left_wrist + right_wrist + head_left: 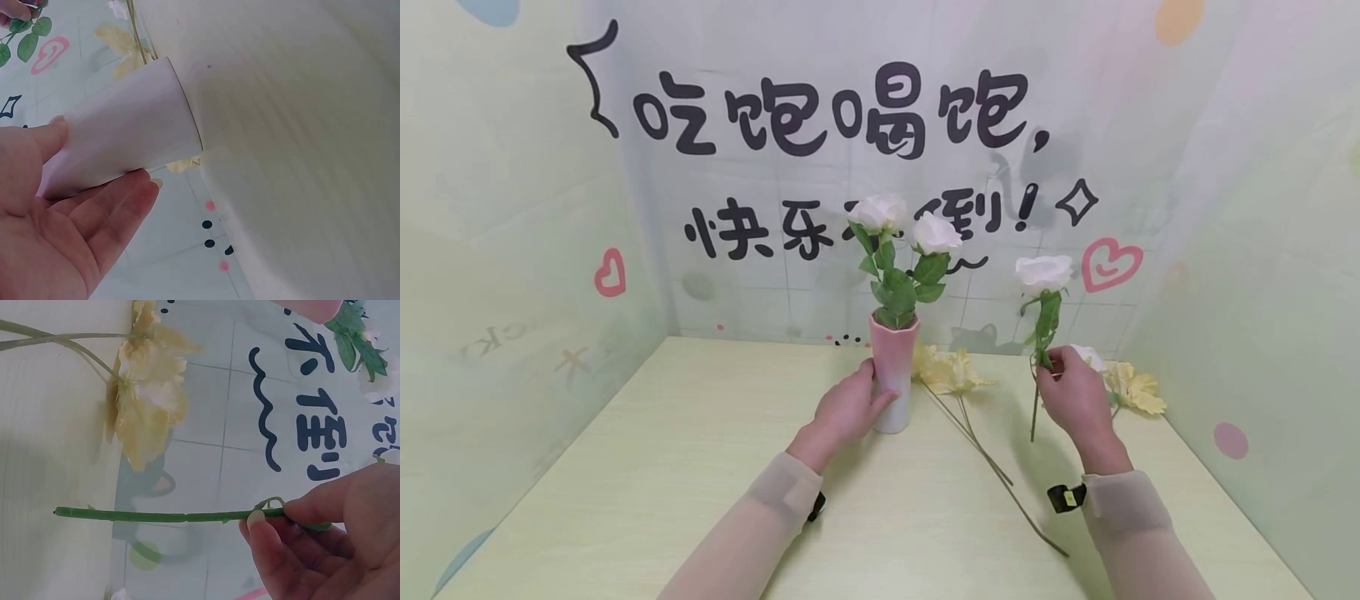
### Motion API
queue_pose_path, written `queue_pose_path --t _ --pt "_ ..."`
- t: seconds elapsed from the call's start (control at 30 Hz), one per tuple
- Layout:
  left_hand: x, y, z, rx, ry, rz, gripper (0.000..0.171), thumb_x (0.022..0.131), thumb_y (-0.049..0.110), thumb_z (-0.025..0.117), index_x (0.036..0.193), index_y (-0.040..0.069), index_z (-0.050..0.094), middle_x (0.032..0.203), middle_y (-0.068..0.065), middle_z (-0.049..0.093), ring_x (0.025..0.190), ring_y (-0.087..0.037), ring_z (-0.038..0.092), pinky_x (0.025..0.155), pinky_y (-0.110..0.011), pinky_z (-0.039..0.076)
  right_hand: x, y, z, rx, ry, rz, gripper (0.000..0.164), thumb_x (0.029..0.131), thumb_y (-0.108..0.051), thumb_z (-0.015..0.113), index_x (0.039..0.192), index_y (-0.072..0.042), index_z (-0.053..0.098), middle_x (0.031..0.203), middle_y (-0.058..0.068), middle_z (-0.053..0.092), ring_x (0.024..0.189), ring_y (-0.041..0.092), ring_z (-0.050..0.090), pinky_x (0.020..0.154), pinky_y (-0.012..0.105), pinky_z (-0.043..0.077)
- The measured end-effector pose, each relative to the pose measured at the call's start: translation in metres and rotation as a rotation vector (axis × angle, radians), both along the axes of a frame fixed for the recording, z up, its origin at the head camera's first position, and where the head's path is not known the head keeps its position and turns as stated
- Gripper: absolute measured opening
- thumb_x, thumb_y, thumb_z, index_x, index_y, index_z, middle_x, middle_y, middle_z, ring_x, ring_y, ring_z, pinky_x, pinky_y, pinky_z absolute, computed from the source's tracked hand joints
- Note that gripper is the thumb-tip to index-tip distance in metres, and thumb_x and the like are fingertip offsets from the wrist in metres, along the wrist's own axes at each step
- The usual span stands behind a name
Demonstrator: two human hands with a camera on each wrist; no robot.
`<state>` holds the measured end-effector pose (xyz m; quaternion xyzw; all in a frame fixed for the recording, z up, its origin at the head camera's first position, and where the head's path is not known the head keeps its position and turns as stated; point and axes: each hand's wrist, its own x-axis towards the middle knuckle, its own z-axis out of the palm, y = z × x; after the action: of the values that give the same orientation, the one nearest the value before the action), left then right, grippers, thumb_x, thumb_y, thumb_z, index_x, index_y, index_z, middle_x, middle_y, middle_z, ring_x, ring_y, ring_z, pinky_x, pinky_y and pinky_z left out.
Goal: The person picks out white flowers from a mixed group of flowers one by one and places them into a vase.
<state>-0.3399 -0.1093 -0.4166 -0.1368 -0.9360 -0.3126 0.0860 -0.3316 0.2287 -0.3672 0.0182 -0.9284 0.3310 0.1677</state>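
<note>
A tall vase (893, 358), pink at the top and fading to white, stands upright on the table. My left hand (847, 407) holds its lower left side, thumb across the front; in the left wrist view the fingers curve round the opposite side of the white base (131, 125). Two white roses (880, 214) with green leaves rise out of the vase. To the right, my right hand (1075, 397) pinches another white rose (1043, 273) just below its leaves. Its green stem (156, 517) sticks out past the thumb and fingertip, with the cut end hanging over the table.
Yellow flowers (951, 371) lie behind and right of the vase, their long thin stems (992, 467) stretching toward the front. Another white flower (1088, 357) and a yellow flower (1137, 388) lie at the back right, partly behind my right hand. A printed cloth (737, 292) walls the table.
</note>
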Motion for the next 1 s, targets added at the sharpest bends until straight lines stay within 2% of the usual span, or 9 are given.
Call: queue_pose_path --t 0.4,0.67,0.83,1.0 --pt "-0.001 0.000 -0.001 0.006 0.006 -0.005 0.062 0.112 0.034 0.066 0.156 -0.005 0.047 0.150 -0.024 0.066 0.130 -0.041 0.071 0.107 -0.058 0.060 0.006 -0.009 0.007 -0.031 0.062 0.010 0.037 0.111 -0.020 0.056 0.138 0.005 0.060 0.127 0.028 0.073 0.115 0.045 0.071 0.093 0.058 0.060" --pt "-0.001 0.000 0.000 -0.015 0.006 -0.005 0.063 0.112 0.035 0.067 0.156 -0.005 0.047 0.151 -0.024 0.066 0.131 -0.040 0.071 0.105 -0.057 0.061 0.012 -0.016 0.014 -0.041 0.079 0.016 0.035 0.111 -0.020 0.058 0.136 0.004 0.062 0.124 0.027 0.074 0.107 0.041 0.074 0.083 0.045 0.062" --pt "-0.002 -0.001 0.001 -0.025 0.001 0.007 0.063 0.112 0.035 0.066 0.156 -0.005 0.046 0.151 -0.024 0.066 0.130 -0.040 0.072 0.104 -0.057 0.062 0.015 -0.022 0.018 -0.031 0.103 0.032 0.034 0.111 -0.021 0.059 0.135 0.002 0.063 0.122 0.026 0.075 0.105 0.040 0.074 0.085 0.049 0.061" --pt "-0.001 -0.001 0.000 -0.026 -0.003 0.009 0.063 0.112 0.035 0.066 0.157 -0.004 0.046 0.151 -0.024 0.066 0.130 -0.040 0.072 0.105 -0.057 0.062 0.018 -0.026 0.025 -0.047 0.149 0.046 0.030 0.110 -0.018 0.062 0.132 0.002 0.064 0.115 0.025 0.075 0.096 0.038 0.076 0.078 0.038 0.059"
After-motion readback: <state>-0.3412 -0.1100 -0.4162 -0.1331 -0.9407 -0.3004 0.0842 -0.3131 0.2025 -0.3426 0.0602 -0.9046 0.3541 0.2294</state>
